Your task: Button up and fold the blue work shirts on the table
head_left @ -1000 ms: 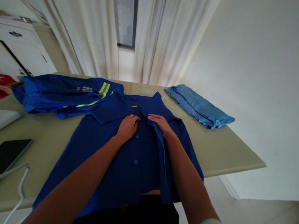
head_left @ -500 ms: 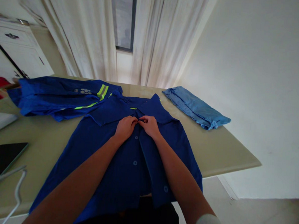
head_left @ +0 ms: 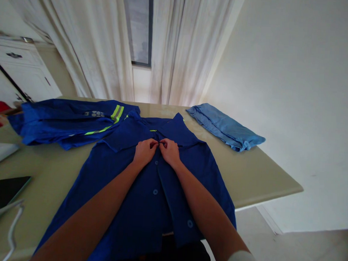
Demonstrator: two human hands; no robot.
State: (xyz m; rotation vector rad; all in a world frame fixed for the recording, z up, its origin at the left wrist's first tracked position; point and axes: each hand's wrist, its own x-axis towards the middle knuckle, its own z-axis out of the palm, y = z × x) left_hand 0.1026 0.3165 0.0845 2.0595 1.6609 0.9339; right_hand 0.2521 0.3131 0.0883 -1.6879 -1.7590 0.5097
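A dark blue work shirt with several buttons down its front lies spread on the table, its collar end away from me. My left hand pinches the front edge of the shirt near the chest. Close beside it, my right hand pinches the facing edge, and the fingertips of both hands nearly meet. Whatever small part sits between the fingertips is hidden. Below the hands a button shows on the left front panel, while the right panel's lower end hangs loose near the table's front edge.
To the left lies a blue garment with yellow reflective strips. A folded light blue garment rests at the back right of the table. A dark tablet-like device and a white cable are at the near left.
Both hands stay at the same place on the shirt front, with the fingertips shifted slightly. The whole view has tilted a little, so things sit somewhat lower in it.
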